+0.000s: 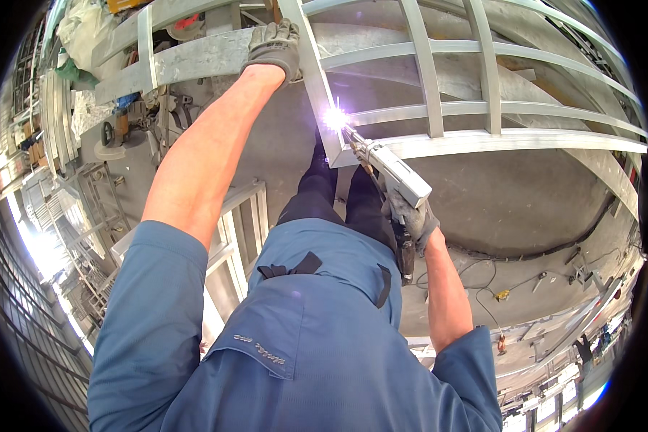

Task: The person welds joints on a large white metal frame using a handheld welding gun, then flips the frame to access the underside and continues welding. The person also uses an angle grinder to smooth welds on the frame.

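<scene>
In a grey work glove, my right hand is closed around the grip of a handheld welding gun with a pale, boxy body. Its nozzle points up and left to the inner edge of a silvery metal frame, near the frame's lower left corner. A bright violet-white glare at the tip hides the exact contact spot. My left hand, also gloved, is bent over the metal at the frame's upper left bar, well above the glare. Its fingertips are partly hidden.
Curved rails and cross bars of the frame extend to the right. Dark cables trail over the grey floor. Another metal frame stands at my left side, near stacked metal parts and plastic wrapping.
</scene>
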Demonstrator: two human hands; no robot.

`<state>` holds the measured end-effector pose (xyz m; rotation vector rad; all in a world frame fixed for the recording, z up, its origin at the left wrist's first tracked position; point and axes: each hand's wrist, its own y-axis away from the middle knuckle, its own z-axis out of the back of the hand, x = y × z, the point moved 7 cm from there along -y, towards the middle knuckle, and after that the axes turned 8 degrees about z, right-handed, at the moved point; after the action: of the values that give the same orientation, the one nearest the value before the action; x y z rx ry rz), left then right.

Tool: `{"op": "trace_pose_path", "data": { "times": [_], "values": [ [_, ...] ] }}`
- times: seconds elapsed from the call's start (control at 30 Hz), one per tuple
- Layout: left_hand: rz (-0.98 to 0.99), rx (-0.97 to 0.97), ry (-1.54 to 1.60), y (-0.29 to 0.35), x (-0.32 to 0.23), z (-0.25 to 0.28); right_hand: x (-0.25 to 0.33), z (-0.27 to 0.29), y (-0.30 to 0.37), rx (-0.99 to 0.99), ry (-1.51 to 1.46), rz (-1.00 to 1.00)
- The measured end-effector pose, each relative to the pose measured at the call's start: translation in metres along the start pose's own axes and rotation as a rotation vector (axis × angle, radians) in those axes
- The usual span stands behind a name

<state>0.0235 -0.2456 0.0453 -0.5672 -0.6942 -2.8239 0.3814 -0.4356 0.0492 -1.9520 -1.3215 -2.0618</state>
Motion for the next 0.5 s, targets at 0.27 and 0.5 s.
{"op": "trace_pose_path", "data": {
  "times": [0.27,0.5],
  "values": [
    [0.002,-0.043,0.013,0.001,0.000,-0.002,-0.002,0.001,0.005,-0.008,0.001,-0.044],
    [-0.003,0.002,-0.007,-0.005,0.003,-0.006,-0.008,0.003,0.008,0.000,0.011,-0.038]
  ]
}}
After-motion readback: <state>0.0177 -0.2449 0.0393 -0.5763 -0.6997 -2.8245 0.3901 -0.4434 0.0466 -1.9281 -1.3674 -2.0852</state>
